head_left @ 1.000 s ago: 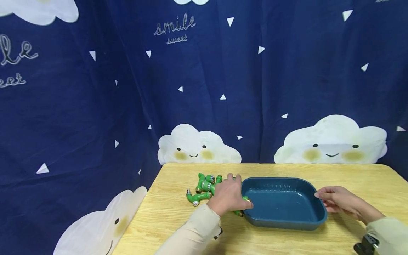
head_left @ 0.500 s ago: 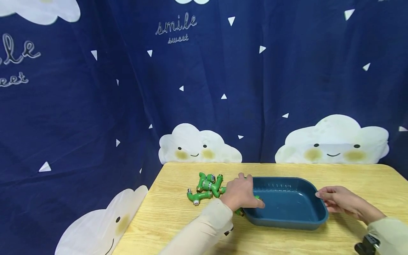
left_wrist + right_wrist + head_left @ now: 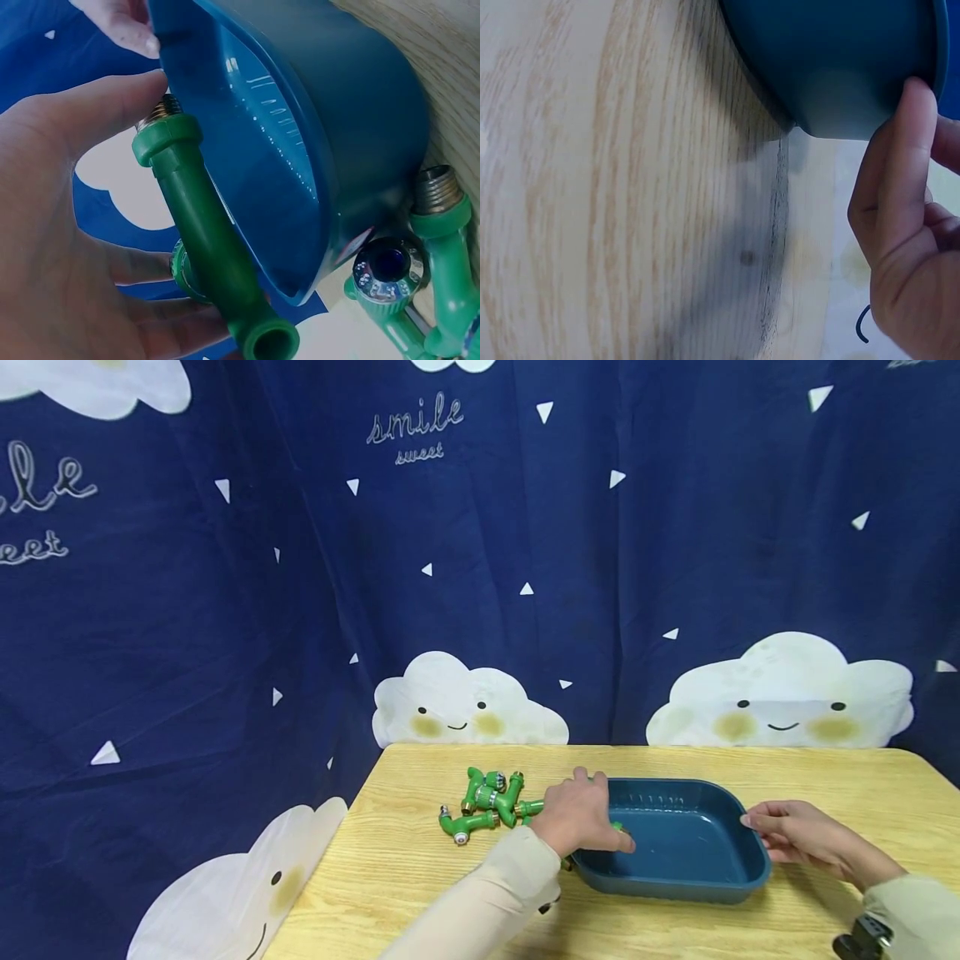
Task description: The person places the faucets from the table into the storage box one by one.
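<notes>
My left hand is over the left end of a dark blue plastic basin. It grips a green tap with a brass threaded end; in the left wrist view the thumb lies at the thread and the fingers curl behind the body. My palm hides most of this tap in the head view. At the basin's right side, my right hand pinches the rim between thumb and fingers. The basin wall fills the top of the right wrist view. Inside, the basin floor shows bare where visible.
Several more green taps lie in a loose heap on the wooden table, left of the basin. Some sit close against its left wall, partly behind my left arm. A blue curtain with clouds hangs behind the table.
My left hand has moved right with the tap, from the basin's left edge to over its left end, uncovering more of the heap. My right hand and the basin stay put.
</notes>
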### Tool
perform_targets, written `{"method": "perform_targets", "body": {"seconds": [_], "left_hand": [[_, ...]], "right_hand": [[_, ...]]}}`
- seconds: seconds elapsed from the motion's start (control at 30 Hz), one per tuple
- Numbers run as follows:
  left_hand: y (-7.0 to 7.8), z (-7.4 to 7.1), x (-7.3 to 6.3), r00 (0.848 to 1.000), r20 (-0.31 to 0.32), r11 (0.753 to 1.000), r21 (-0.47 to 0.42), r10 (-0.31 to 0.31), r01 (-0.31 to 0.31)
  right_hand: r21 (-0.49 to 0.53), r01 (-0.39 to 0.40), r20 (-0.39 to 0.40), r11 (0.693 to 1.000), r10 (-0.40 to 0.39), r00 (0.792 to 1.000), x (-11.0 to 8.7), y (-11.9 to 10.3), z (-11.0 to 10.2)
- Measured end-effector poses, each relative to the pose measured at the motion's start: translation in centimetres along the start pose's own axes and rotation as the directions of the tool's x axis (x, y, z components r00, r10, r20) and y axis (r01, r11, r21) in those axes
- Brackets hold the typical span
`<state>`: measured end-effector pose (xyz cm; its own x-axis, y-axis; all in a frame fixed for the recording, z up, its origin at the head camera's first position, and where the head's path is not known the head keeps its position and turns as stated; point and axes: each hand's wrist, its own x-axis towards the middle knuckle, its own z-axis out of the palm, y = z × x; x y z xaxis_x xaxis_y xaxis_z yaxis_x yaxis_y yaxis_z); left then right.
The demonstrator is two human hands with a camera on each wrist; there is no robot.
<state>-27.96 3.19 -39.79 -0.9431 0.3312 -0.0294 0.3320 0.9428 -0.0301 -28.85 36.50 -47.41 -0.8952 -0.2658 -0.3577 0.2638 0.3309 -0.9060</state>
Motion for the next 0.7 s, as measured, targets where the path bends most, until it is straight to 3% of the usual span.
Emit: {"method": "perform_targets", "body": {"seconds": [0.4, 0.7], "left_hand": [[1.3, 0.4, 1.0, 0.999, 0.027, 0.999, 0.027, 0.02, -0.021], [2.1, 1.2, 1.7, 0.997, 0.058, 0.995, 0.087, 0.042, -0.047]], "right_hand": [[-0.009, -0.014, -0.023, 1.0, 0.014, 1.0, 0.1, -0.2, 0.0], [0.005, -0.003, 0.003, 1.0, 0.003, 1.0, -0.1, -0.2, 0.0]]}}
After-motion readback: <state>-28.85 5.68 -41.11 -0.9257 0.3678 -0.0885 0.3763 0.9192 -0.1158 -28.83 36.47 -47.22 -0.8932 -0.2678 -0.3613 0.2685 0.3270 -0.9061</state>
